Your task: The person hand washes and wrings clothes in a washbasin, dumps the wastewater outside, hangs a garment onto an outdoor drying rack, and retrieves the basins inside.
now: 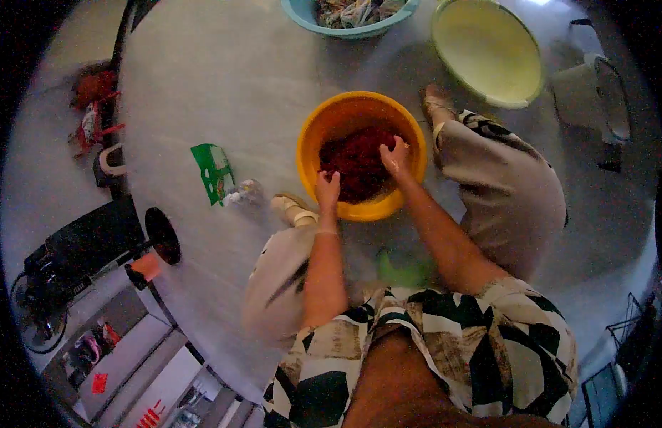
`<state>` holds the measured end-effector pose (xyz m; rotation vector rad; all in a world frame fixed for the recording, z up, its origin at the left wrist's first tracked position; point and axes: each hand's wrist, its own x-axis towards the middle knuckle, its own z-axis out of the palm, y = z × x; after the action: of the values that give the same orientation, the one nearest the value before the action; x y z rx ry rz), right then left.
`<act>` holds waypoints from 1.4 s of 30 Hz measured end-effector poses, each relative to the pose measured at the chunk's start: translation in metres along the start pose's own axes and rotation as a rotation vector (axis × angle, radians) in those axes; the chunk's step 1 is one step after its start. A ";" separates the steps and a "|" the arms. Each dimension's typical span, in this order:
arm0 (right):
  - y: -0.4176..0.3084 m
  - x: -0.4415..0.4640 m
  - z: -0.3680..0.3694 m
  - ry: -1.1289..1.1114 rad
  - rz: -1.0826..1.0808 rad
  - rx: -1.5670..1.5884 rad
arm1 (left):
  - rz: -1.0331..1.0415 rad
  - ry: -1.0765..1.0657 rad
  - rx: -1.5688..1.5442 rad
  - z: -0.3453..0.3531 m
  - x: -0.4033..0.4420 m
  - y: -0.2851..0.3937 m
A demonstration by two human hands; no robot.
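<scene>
An orange basin (313,118) stands on the floor between my feet, holding a dark red, bunched mass (356,160) that looks like wet cloth. At the basin's near left side, my left hand (327,187) has its fingers curled onto the edge of the dark red cloth. My right hand (396,157) reaches in from the right, fingers bent and closed on the same cloth. The fingertips of both hands are partly lost in the dark folds.
A green packet (214,173) and a crumpled clear plastic bag (247,192) lie left of the basin. Beyond are a light blue basin (352,32) with bundled things and a pale yellow basin (488,53). A bucket (584,96) stands right; shelves (131,357) are lower left.
</scene>
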<state>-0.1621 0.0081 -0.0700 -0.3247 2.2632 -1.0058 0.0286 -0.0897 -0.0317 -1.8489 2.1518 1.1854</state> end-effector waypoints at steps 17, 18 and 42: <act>0.013 -0.022 -0.004 -0.465 0.544 0.974 | 0.367 -0.328 -0.200 0.055 -0.017 0.087; 0.011 -0.028 -0.005 -0.471 0.540 1.010 | 0.390 -0.371 -0.125 0.052 -0.035 0.096; -0.078 -0.057 -0.041 -0.594 -0.230 0.261 | 0.421 0.385 -0.134 -0.026 -0.037 0.055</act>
<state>-0.1467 0.0044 0.0336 -0.6798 1.5680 -1.1250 0.0018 -0.0753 0.0333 -1.8583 2.8505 1.1330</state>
